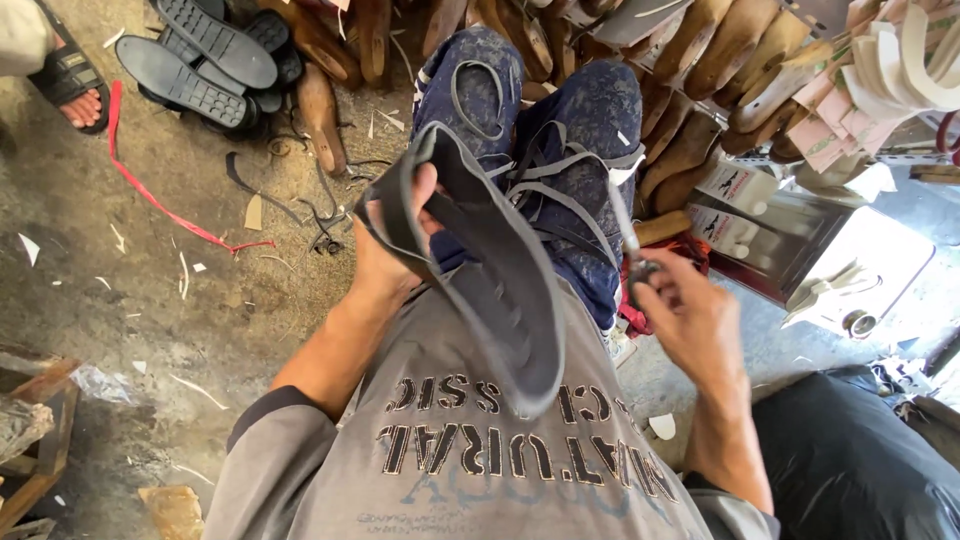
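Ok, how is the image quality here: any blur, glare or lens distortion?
Head view: light is soft and even, shadows are weak; the left hand and its dark sole are sharp; the right hand and its thin blade are slightly motion-smeared; the pale metal box at right is washed out; wide-angle stretch shows at the edges.

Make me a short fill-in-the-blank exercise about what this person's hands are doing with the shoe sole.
1. The left hand holds up a dark grey shoe ____.
2. The right hand grips a thin ____ with its point toward the sole.
3. Trimmed grey strips lie across the person's ____.
4. On the floor to the left lies a long ____ strip.

Missing words: sole; blade; knees; red
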